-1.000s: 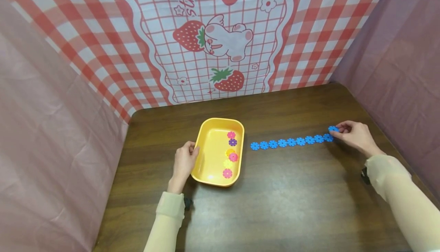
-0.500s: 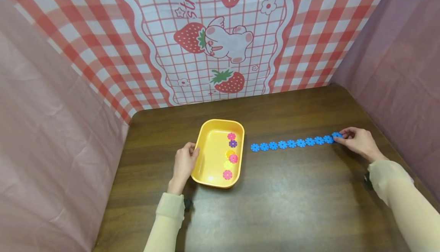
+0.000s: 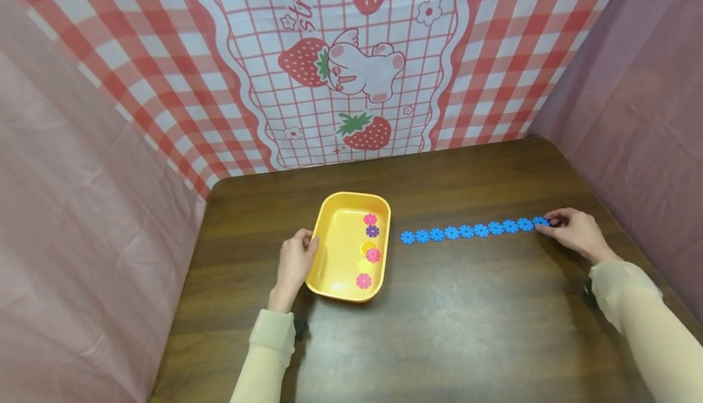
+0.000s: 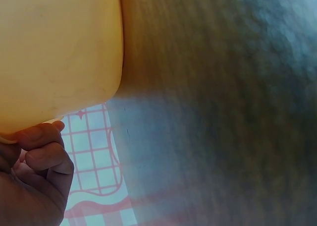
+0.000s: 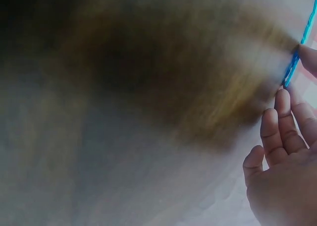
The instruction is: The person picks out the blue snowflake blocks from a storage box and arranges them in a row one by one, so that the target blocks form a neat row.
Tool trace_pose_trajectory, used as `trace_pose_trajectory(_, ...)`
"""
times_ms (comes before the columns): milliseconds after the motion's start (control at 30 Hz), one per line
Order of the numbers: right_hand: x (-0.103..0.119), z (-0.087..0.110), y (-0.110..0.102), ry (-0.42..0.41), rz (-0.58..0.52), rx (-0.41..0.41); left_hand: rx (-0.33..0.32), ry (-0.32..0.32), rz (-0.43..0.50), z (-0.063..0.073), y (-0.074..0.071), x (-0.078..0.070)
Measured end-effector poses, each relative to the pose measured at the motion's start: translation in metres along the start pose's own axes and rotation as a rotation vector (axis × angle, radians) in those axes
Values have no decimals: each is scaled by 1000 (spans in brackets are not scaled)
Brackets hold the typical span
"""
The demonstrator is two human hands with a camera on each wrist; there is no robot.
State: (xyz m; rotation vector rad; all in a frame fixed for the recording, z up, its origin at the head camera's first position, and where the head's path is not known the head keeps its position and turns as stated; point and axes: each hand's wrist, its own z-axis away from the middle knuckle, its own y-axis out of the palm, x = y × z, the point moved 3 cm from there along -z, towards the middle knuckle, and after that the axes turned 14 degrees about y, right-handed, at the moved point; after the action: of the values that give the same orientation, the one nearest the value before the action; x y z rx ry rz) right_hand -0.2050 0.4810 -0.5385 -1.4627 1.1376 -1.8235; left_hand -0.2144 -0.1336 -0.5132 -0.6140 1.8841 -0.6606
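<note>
A row of blue snowflake discs (image 3: 465, 231) lies across the right half of the table. At its right end my right hand (image 3: 578, 232) pinches the last blue disc (image 3: 540, 222) between thumb and fingers, close over the wood and in line with its neighbour. Seen edge-on in the right wrist view, the blue row (image 5: 292, 67) passes by the thumb and fingertips. My left hand (image 3: 295, 261) grips the left side of a yellow tray (image 3: 336, 250), fingers bent at its rim. The tray's outer wall (image 4: 59, 47) fills the upper left of the left wrist view.
Several loose discs lie along the tray's right side: a pink one (image 3: 364, 281), a purple one (image 3: 372, 231), and others in yellow, orange and pink. A strawberry-print cloth (image 3: 351, 85) hangs behind the wooden table (image 3: 450, 330), with pink curtains (image 3: 82, 207) at both sides.
My right hand has brought the last blue disc down and rightward, from above the row's end into line with it. The left hand and tray have stayed in place.
</note>
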Motion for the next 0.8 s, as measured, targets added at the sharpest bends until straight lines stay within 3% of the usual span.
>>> trace_pose_trajectory(400,-1,2,0,23,-5,12,0,-2,0,-3,3,-1)
trace_pose_trajectory(633,12,-1,-2,23,4,42,4,1,122,-3,-2,8)
trace_pose_trajectory(800,32,-2,-5,-14,7,-1,4,-31,168,-5,-10,19)
